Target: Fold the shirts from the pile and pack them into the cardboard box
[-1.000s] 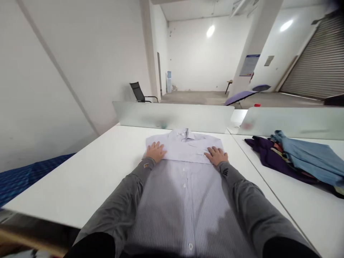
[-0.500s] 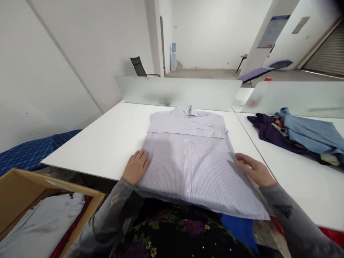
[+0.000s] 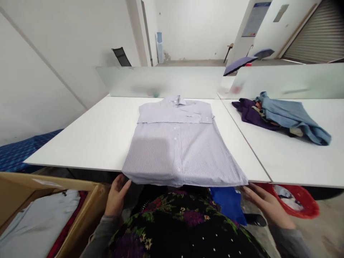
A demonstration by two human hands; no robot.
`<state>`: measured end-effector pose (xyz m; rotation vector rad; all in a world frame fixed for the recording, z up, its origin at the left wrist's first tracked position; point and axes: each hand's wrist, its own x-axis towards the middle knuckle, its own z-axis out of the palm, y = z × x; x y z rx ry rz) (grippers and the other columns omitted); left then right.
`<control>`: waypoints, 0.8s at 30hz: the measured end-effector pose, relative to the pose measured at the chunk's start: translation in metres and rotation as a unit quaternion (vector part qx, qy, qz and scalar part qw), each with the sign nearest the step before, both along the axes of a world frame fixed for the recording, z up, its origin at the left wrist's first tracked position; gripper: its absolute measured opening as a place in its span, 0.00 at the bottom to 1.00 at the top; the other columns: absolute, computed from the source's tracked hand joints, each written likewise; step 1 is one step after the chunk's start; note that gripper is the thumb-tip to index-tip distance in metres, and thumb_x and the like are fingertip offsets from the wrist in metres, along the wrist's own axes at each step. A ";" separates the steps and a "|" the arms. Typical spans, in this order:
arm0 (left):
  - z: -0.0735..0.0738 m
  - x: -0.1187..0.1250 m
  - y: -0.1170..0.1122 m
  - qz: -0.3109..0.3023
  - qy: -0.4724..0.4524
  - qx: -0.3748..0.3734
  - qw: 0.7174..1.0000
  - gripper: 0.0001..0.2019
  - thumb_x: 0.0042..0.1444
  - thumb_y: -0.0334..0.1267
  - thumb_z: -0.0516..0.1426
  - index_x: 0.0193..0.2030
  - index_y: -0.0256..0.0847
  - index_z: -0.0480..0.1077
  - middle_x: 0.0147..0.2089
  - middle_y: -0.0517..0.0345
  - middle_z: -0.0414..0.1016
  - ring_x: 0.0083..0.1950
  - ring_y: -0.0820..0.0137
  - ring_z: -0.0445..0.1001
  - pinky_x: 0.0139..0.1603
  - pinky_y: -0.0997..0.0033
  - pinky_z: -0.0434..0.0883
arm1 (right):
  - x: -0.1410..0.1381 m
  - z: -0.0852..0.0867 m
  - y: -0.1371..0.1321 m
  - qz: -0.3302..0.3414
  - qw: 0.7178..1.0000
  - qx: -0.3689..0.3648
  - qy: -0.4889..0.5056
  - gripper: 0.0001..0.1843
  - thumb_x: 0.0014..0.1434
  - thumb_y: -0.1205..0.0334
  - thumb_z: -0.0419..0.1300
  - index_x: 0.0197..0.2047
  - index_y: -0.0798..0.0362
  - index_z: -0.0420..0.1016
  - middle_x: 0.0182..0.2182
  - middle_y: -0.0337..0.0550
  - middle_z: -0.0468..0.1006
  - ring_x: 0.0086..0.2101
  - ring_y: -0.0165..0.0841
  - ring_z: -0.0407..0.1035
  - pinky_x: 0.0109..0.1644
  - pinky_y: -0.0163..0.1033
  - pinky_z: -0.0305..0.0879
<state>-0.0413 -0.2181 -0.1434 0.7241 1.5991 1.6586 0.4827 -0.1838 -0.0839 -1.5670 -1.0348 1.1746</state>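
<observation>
A button-front shirt (image 3: 172, 150) with fine pale purple-grey stripes lies face up on the white table. Its collar points to the far side, and its sleeves are folded across the chest. The hem reaches the near table edge. Beside the hem's left corner is my left hand (image 3: 116, 195), thumb apart from the fingers, whose tips are partly hidden by the table edge. My right hand (image 3: 270, 206) has its fingers stretched towards the right hem corner, with the tips at or touching it.
Jeans and dark purple clothing (image 3: 287, 114) lie on the right of the table (image 3: 88, 136). A frosted divider (image 3: 166, 80) stands along the back. Folded garments fill a cardboard box (image 3: 94, 193) at lower left. A red basket (image 3: 309, 204) sits below the table at right.
Both hands have moved off the shirt's sides, down towards its hem corners at the near edge. The hem looks straighter and lies nearer the table edge. My view has shifted right and down.
</observation>
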 end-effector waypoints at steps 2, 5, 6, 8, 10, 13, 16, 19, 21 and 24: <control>0.003 0.002 0.013 -0.050 -0.068 0.037 0.996 0.29 0.43 0.48 0.69 0.52 0.43 0.69 0.57 0.49 0.72 0.64 0.60 0.66 0.66 0.57 0.60 | -0.022 -0.009 0.004 0.021 0.992 0.014 0.124 0.21 0.43 0.49 0.73 0.41 0.47 0.81 0.46 0.46 0.81 0.48 0.46 0.74 0.51 0.52 0.73; 0.009 0.006 0.019 -0.112 -0.125 0.042 0.985 0.28 0.42 0.46 0.70 0.50 0.38 0.72 0.52 0.47 0.77 0.57 0.58 0.72 0.63 0.55 0.65 | -0.056 -0.019 0.007 0.035 0.968 0.012 0.249 0.15 0.45 0.49 0.72 0.34 0.48 0.80 0.43 0.44 0.82 0.45 0.42 0.75 0.52 0.52 0.72; 0.010 0.007 0.018 -0.122 -0.134 0.024 0.983 0.29 0.41 0.46 0.70 0.49 0.37 0.73 0.50 0.46 0.78 0.55 0.57 0.74 0.61 0.54 0.66 | -0.065 -0.021 0.006 0.039 0.964 0.002 0.265 0.14 0.45 0.49 0.72 0.32 0.49 0.80 0.40 0.43 0.82 0.43 0.42 0.76 0.52 0.52 0.72; 0.011 0.008 0.012 -0.131 -0.141 -0.020 0.981 0.30 0.38 0.45 0.71 0.48 0.33 0.75 0.47 0.43 0.79 0.52 0.55 0.76 0.59 0.52 0.68 | -0.075 -0.022 0.002 0.049 0.962 -0.014 0.267 0.14 0.46 0.51 0.72 0.32 0.49 0.80 0.35 0.44 0.83 0.40 0.42 0.77 0.50 0.52 0.73; 0.011 0.007 0.005 -0.137 -0.132 -0.041 0.981 0.30 0.37 0.45 0.72 0.48 0.32 0.75 0.47 0.42 0.79 0.52 0.54 0.75 0.59 0.52 0.68 | -0.079 -0.019 -0.002 0.054 0.966 -0.007 0.252 0.14 0.48 0.51 0.71 0.36 0.49 0.80 0.35 0.45 0.83 0.39 0.42 0.77 0.48 0.50 0.74; 0.016 0.007 -0.003 -0.135 -0.104 -0.022 0.985 0.31 0.38 0.46 0.71 0.49 0.33 0.75 0.50 0.43 0.78 0.56 0.55 0.74 0.62 0.54 0.66 | -0.077 -0.009 -0.005 0.052 0.972 0.031 0.226 0.11 0.51 0.51 0.69 0.35 0.48 0.80 0.32 0.43 0.82 0.36 0.41 0.77 0.44 0.48 0.74; 0.023 0.008 -0.013 -0.125 -0.089 -0.010 0.988 0.33 0.37 0.46 0.72 0.51 0.35 0.75 0.49 0.44 0.78 0.55 0.55 0.74 0.63 0.54 0.65 | -0.072 0.001 -0.009 0.063 0.974 0.042 0.212 0.11 0.52 0.50 0.67 0.31 0.49 0.79 0.30 0.45 0.82 0.38 0.44 0.77 0.44 0.50 0.75; 0.031 0.009 -0.028 -0.119 -0.098 -0.023 0.988 0.33 0.35 0.47 0.72 0.50 0.34 0.75 0.47 0.44 0.79 0.53 0.53 0.75 0.60 0.52 0.68 | -0.062 0.002 -0.019 0.080 0.978 0.037 0.190 0.15 0.51 0.49 0.68 0.38 0.50 0.81 0.38 0.51 0.82 0.44 0.49 0.76 0.48 0.52 0.74; 0.038 0.007 -0.040 -0.117 -0.126 -0.031 0.985 0.32 0.35 0.47 0.72 0.49 0.35 0.75 0.46 0.43 0.79 0.53 0.50 0.75 0.58 0.51 0.70 | -0.052 -0.003 -0.028 0.080 0.981 0.034 0.172 0.19 0.48 0.49 0.69 0.41 0.49 0.82 0.41 0.52 0.82 0.47 0.50 0.74 0.51 0.53 0.73; 0.055 0.004 -0.049 -0.109 -0.185 -0.027 0.976 0.29 0.36 0.48 0.71 0.47 0.38 0.76 0.47 0.43 0.79 0.53 0.47 0.75 0.55 0.49 0.72 | -0.036 -0.005 -0.034 0.057 0.986 0.028 0.157 0.21 0.44 0.47 0.70 0.41 0.47 0.82 0.41 0.53 0.82 0.48 0.52 0.73 0.52 0.54 0.72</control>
